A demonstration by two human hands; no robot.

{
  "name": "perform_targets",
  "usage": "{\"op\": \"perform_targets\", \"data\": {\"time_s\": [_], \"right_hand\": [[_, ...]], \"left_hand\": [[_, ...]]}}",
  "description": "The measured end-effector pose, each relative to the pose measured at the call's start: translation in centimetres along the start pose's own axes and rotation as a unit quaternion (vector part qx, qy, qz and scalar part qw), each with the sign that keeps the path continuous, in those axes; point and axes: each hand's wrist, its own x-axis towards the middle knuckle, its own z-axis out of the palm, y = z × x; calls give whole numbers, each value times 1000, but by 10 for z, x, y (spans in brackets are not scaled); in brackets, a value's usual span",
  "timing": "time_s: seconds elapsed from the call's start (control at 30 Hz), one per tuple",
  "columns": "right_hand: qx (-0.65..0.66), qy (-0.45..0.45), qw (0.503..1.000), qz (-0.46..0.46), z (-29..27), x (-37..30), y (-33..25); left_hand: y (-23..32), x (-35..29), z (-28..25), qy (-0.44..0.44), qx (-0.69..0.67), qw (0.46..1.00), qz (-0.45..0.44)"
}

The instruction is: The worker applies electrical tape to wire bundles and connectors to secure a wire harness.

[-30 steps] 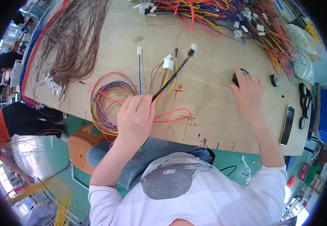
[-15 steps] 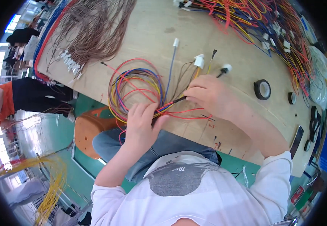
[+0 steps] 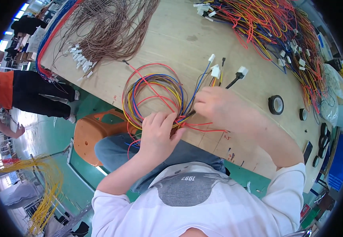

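A coiled wire harness [image 3: 128,98] of red, blue, yellow and brown wires lies near the table's front edge. My left hand [image 3: 156,132] is closed round the wire bundle at the coil's lower right, thumb on the near side. My right hand [image 3: 218,106] pinches the same bundle just to the right, where a dark wrapped stretch shows; its fingertips are partly hidden. Past the right hand, ends fan out: a white connector [image 3: 215,71], a blue-wire connector [image 3: 211,58] and a black-sleeved lead with a white plug [image 3: 242,72]. Loose red wires [image 3: 207,129] stick out below it.
Brown wires [image 3: 112,31] with white connectors lie at the back left, a multicoloured wire pile [image 3: 258,23] at the back right. Black tape rolls [image 3: 276,104] and a phone [image 3: 307,152] are on the right. An orange stool [image 3: 86,138] and a person [image 3: 33,93] are left.
The blue wire with its white connector has swung right, beside the other ends at my right hand. The view has shifted slightly; both hands stay on the bundle.
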Motion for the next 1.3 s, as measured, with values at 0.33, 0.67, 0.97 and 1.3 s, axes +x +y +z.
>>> {"op": "perform_targets", "data": {"time_s": [0.33, 0.67, 0.97, 1.3], "right_hand": [[-22, -187, 982, 28, -24, 17, -25], [-53, -86, 994, -45, -4, 8, -37], [70, -79, 994, 28, 13, 12, -35], [186, -98, 977, 31, 12, 36, -36]], "left_hand": [[-17, -8, 17, 102, -59, 991, 58], [-13, -15, 7, 95, -41, 995, 11], [-15, -17, 13, 102, -57, 992, 38], [-11, -14, 9, 70, -56, 996, 26]]}}
